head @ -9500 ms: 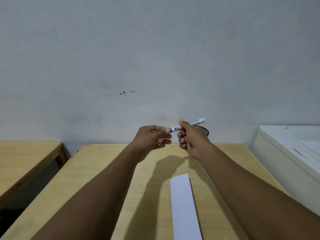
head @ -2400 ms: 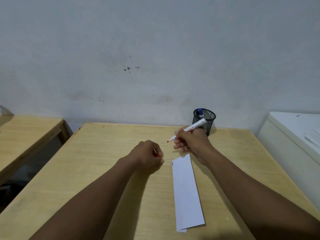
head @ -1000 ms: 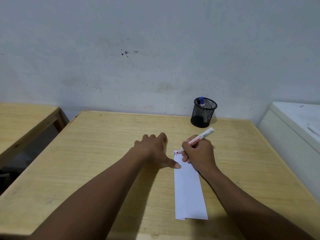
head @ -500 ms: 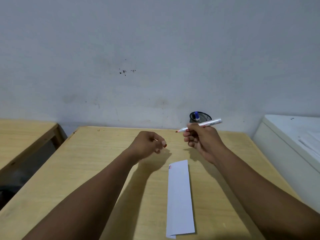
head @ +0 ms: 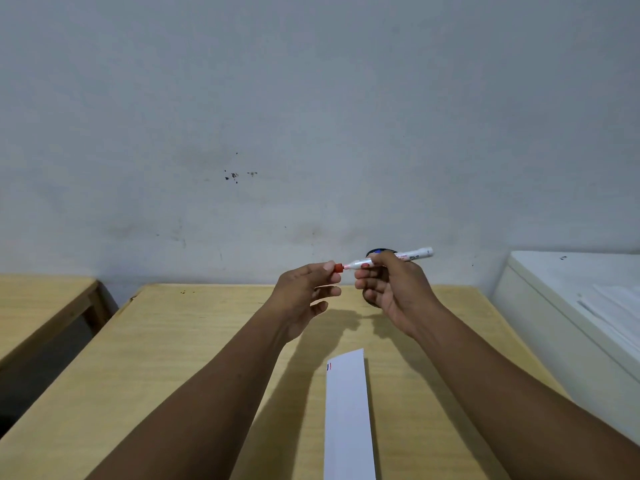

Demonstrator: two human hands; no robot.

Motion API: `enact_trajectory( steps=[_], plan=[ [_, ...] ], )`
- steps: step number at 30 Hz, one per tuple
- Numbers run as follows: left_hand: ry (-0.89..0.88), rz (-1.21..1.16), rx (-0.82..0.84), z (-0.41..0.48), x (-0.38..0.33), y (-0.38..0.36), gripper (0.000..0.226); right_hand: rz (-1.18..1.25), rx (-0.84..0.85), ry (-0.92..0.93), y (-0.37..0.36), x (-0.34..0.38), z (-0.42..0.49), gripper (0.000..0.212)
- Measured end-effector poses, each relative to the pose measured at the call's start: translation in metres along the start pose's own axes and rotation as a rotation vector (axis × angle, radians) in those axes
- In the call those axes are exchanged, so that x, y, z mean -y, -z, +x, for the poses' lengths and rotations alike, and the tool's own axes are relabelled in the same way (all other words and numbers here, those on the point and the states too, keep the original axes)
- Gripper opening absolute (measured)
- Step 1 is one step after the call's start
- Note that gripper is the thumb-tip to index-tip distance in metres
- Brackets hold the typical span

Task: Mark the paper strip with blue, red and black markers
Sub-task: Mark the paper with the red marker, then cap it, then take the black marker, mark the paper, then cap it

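Paper strip (head: pixel 349 414) is laid flat on the wooden table (head: pixel 173 358), below and clear of both raised hands. Red marker (head: pixel 388 259) is clamped in the right hand (head: pixel 391 292); its red cap (head: pixel 337 267) is pinched by the left hand (head: pixel 304 296) at the tip.

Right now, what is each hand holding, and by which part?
The right hand grips the red marker mid-barrel. The left hand pinches its red cap at the tip end.

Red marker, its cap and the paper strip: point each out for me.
red marker (head: pixel 412 254), head view, on the white barrel
red cap (head: pixel 338 267), head view, on its side
paper strip (head: pixel 348 420), head view, on its blank middle
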State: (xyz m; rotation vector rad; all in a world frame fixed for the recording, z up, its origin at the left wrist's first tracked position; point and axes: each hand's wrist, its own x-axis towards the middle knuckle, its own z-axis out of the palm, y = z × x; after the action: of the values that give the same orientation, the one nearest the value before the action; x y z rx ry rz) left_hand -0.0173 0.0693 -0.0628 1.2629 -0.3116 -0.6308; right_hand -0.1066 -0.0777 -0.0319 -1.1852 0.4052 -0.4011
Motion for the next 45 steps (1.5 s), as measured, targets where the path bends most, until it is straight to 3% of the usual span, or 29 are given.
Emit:
enact_trajectory(
  steps=[9, 13, 16, 19, 29, 34, 37, 45],
  plan=[
    [-0.15, 0.175, -0.124, 0.012, -0.002, -0.022, 0.02, 0.035, 0.05, -0.052, 0.004, -0.002, 0.012, 0.018],
    [-0.284, 0.351, -0.189, 0.022, -0.011, -0.029, 0.024, -0.318, 0.062, -0.135, 0.022, 0.02, 0.029, 0.037],
    [-0.396, 0.483, -0.261, 0.036, -0.021, -0.042, 0.022, -0.522, -0.062, -0.082, 0.041, 0.042, 0.039, 0.056],
    [-0.473, 0.651, -0.276, 0.055, -0.026, -0.053, 0.016, -0.591, -0.135, -0.026, 0.057, 0.059, 0.045, 0.054],
    [-0.482, 1.118, -0.172, 0.096, -0.017, -0.073, 0.021, -0.788, -0.115, 0.025, 0.084, 0.047, 0.071, 0.041],
    [-0.535, 1.162, -0.154, 0.104, -0.013, -0.067, 0.034, -0.796, -0.089, 0.028, 0.086, 0.036, 0.08, 0.04],
    [-0.445, 1.215, -0.084, 0.11, -0.013, -0.058, 0.045, -0.798, -0.081, 0.027, 0.085, 0.031, 0.082, 0.039],
    [-0.461, 1.273, -0.112, 0.118, -0.007, -0.051, 0.021, -0.825, -0.072, 0.033, 0.079, 0.024, 0.081, 0.038]
  ],
)
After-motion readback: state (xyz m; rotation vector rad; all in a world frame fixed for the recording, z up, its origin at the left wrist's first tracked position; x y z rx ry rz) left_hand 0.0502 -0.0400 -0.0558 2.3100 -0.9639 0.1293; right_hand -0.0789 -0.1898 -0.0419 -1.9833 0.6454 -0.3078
